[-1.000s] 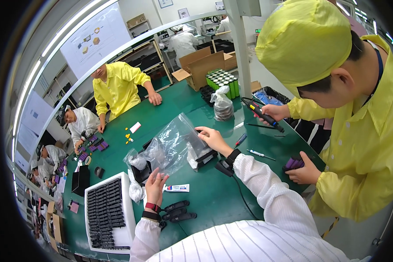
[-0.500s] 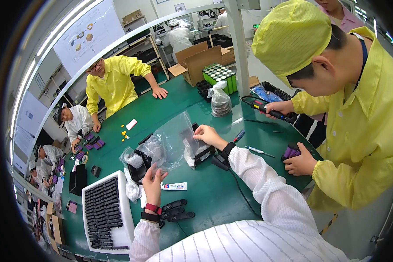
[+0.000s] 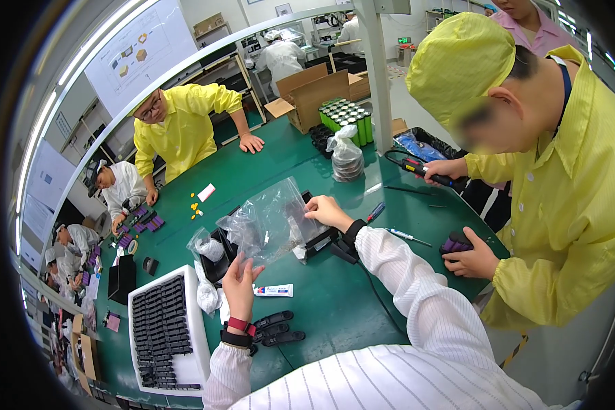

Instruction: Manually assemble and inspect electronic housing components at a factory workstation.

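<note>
A clear plastic bag (image 3: 270,212) is stretched between my two hands above black trays (image 3: 215,263). At its near left edge, my left hand (image 3: 240,283) is closed on the film. The fingers of my right hand (image 3: 329,213) pinch its right side. Small greyish bits (image 3: 292,240) show toward the bag's lower right, too small to name. Beneath my right hand is a black tray (image 3: 323,239) with whitish plastic by it. A white tube (image 3: 273,290) lies close to my left hand, and black curved pieces (image 3: 278,329) lie beside that wrist.
A white foam tray (image 3: 135,342) of black parts stands at left. Bagged parts (image 3: 347,160), green cylindrical cells (image 3: 352,121) and a cardboard box (image 3: 314,99) sit at the back. Screwdrivers (image 3: 408,237) lie at right, near a yellow-clad co-worker (image 3: 560,184) holding a power tool (image 3: 430,172).
The bag's top has tipped down a little and its film is spread wider, with the small bits now showing. My hands have barely moved. The right co-worker's head and tool have shifted slightly right.
</note>
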The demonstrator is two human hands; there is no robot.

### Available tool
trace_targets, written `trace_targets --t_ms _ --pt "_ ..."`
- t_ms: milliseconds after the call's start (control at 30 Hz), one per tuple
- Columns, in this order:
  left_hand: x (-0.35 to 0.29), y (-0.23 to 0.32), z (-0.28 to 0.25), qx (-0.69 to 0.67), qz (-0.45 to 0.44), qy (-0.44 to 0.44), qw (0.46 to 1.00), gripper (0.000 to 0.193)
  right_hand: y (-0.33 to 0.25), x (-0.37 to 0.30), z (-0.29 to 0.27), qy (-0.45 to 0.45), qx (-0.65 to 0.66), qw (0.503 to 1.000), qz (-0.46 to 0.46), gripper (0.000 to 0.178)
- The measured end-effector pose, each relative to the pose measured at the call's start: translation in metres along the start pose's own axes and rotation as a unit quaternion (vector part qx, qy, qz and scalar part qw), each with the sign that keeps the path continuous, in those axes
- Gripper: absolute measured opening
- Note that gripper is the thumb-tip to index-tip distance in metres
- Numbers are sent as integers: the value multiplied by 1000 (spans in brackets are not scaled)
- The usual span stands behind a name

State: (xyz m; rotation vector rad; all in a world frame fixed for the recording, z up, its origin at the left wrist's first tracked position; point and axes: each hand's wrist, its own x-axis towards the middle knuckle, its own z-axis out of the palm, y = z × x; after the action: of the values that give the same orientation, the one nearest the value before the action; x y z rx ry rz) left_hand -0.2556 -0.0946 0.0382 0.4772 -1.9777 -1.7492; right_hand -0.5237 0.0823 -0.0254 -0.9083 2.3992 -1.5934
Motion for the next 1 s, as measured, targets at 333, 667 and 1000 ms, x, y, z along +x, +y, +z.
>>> trace_targets --t_ms 333,667,1000 --pt "2 10 14 44 63 10 997 46 -8 -1 -1 14 34 998 50 15" --pt "1 30 32 122 117 36 985 44 -13 -7 2 15 87 993 79 8" --pt "-1 43 45 120 166 63 977 39 -18 -14 -1 31 96 992 79 10"
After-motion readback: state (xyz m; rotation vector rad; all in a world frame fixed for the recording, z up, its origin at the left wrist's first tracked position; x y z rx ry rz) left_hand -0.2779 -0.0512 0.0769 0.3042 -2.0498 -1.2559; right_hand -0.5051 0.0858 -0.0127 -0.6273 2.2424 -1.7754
